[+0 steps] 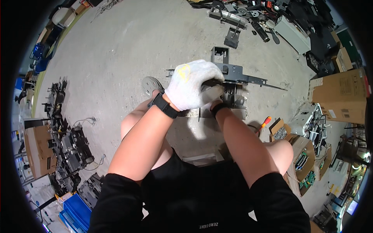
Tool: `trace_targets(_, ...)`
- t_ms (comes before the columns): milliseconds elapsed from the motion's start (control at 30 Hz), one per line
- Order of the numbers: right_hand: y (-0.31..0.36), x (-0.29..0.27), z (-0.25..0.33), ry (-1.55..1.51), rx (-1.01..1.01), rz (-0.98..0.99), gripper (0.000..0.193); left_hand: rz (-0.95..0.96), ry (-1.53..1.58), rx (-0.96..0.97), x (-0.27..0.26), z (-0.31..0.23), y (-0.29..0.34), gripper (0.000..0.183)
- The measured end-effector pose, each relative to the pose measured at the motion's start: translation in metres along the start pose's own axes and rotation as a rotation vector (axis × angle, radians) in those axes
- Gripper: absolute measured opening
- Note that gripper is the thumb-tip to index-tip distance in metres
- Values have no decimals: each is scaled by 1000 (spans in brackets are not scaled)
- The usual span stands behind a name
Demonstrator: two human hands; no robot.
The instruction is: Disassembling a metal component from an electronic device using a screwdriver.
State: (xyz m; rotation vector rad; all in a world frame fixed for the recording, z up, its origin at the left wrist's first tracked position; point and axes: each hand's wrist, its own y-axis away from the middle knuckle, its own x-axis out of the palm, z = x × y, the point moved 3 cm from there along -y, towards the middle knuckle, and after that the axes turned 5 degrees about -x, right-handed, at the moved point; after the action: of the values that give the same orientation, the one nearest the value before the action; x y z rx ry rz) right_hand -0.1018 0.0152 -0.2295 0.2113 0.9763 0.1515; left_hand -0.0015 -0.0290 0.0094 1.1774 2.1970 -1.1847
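Concrete floor (116, 50) looks solid imo, so keep that metal frame (233, 72) steady, gloved left hand (195, 86) has curled fingers, right hand (215, 103) mostly hidden, can't tell what either's gripping

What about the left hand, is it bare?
No, the left hand wears a white glove whose cuff ends by a black wristband.
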Motion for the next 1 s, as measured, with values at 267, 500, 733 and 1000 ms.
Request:
trace_targets(267,-10,17,-43,-458,-155,-394,49,-24,93,57,8,-6,-12,23)
trace_targets(500,-14,37,-36,-203,-201,-517,35,15,65,-19,7,-2,-6,22)
trace_targets(733,-13,4,2,-45,-98,-367,34,11,24,-38,6,-1,-1,22)
trace_targets(1000,-19,7,-2,-161,-39,-447,47,14,8,-20,11,-1,-6,22)
